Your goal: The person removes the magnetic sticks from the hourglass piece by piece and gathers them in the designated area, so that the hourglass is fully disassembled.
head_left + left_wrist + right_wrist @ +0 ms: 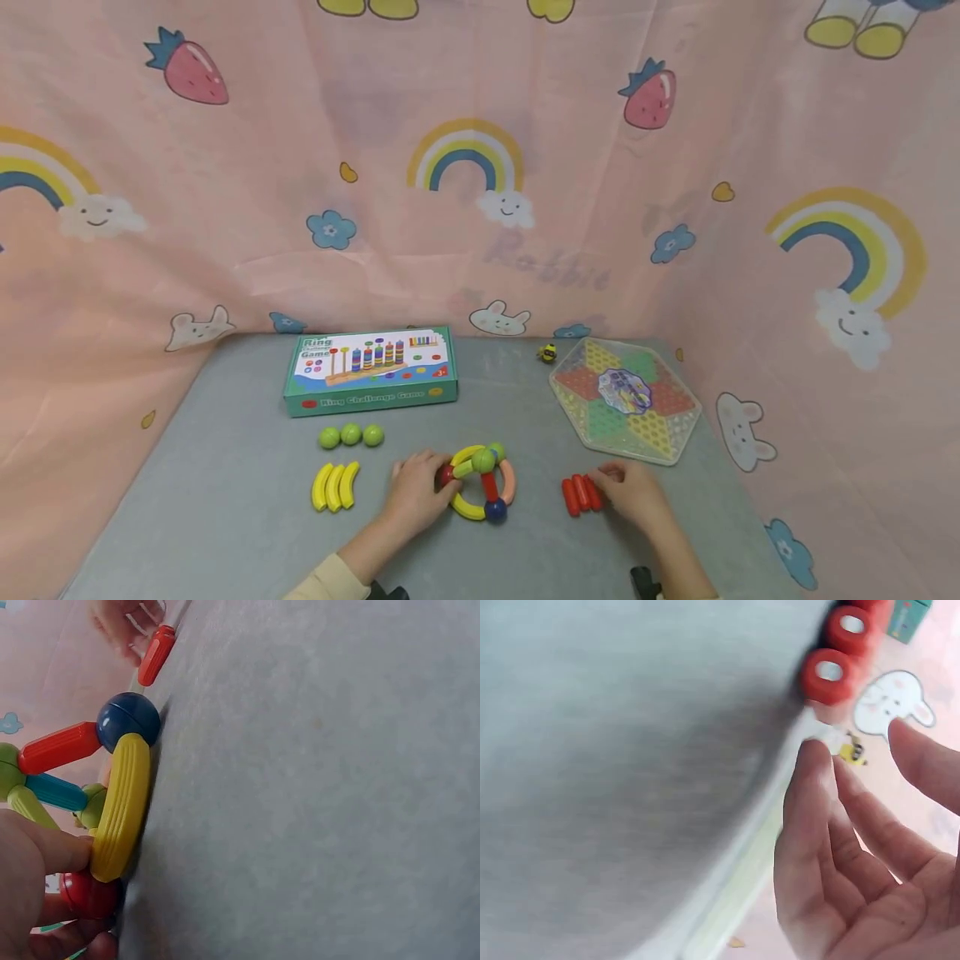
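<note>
My left hand (pixel 417 487) grips a ball-and-stick building toy (pixel 471 513) at its red ball (pixel 88 892), the thumb by the end of a curved yellow stick (pixel 124 810). The toy rests on the table as a ring of yellow and pink curved sticks, with a dark blue ball (pixel 127 718), green balls and straight red, blue and light green sticks. My right hand (pixel 633 492) is just right of a row of short red sticks (pixel 572 497). In the right wrist view its thumb and fingers are apart with nothing between them, close to the red sticks' silver-centred ends (pixel 829 671).
Left of the toy lie three green balls (pixel 351 434) and three curved yellow sticks (pixel 335 487). A ring game box (pixel 371 400) stands behind them. At the back right are a hexagonal board (pixel 626 400) and a small bee figure (pixel 547 354). A patterned pink cloth (pixel 465 267) surrounds the table.
</note>
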Demonstrator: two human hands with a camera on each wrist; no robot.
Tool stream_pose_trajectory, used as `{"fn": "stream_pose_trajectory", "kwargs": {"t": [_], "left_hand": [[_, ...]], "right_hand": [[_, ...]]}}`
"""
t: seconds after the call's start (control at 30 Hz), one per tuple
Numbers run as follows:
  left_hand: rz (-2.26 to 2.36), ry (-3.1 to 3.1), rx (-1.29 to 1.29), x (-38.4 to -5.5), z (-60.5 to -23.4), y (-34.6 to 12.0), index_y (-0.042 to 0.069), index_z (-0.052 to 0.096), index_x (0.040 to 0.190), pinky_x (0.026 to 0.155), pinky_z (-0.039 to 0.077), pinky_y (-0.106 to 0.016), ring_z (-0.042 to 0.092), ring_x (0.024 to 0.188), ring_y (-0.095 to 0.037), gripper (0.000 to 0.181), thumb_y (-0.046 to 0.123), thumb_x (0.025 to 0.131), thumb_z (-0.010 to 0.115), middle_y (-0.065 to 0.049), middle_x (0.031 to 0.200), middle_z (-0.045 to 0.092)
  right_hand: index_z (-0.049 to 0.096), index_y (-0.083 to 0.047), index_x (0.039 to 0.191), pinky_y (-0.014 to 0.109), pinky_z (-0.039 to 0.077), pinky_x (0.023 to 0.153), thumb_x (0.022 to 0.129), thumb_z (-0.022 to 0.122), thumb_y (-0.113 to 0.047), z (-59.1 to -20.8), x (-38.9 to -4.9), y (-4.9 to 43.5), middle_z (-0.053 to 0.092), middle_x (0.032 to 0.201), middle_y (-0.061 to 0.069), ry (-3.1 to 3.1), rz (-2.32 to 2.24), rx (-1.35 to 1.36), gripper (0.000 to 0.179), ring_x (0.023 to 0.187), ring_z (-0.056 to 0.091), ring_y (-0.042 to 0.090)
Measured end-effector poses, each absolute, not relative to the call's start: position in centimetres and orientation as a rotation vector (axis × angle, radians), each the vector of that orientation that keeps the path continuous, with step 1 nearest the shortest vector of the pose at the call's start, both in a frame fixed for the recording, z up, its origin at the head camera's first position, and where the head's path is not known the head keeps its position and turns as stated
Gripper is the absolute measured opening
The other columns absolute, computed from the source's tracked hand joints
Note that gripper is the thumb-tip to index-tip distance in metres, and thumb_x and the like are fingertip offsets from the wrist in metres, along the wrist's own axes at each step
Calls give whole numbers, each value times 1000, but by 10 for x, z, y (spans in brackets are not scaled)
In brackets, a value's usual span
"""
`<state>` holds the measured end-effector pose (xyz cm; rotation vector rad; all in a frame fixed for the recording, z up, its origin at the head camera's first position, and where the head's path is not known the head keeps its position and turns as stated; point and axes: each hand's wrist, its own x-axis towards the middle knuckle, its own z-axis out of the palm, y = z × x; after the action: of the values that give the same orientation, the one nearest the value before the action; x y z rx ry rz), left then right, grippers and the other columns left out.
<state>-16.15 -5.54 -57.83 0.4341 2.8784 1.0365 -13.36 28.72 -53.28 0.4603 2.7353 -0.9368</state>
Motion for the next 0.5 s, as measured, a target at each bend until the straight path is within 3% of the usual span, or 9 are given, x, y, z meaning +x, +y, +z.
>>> {"fn": "stream_pose_trajectory", "kwargs": {"t": [0.13,0.27,0.4,0.5], "left_hand": [[1027,2888,526,-164,-576,-59,12,68,127,89,45,-46,60,111,-25,45,31,87,78,-5,121,65],[1055,2900,778,-168,-568,-61,18,61,136,100,50,-49,55,122,-24,52,22,86,77,-3,133,59],[1118,2867,1014,-171,-552,-57,22,59,139,100,52,-46,55,122,-20,56,14,85,73,0,135,57],[1156,2838,1128,-171,-538,-53,21,62,136,94,54,-41,57,116,-18,55,10,84,71,0,133,57]], "right_hand": [[70,0,118,40,55,71,94,68,-30,-517,-136,276,73,102,12,2810,-958,382,38,89,67,23],[70,-3,120,43,57,77,93,70,-24,-505,-140,254,73,102,9,2844,-1022,283,33,91,69,23],[70,-6,120,39,57,76,93,72,-18,-506,-147,229,72,100,5,2824,-1085,225,30,88,68,17],[66,-9,129,38,57,74,92,73,-16,-512,-153,212,71,105,4,2777,-1121,194,39,91,68,17]]}}
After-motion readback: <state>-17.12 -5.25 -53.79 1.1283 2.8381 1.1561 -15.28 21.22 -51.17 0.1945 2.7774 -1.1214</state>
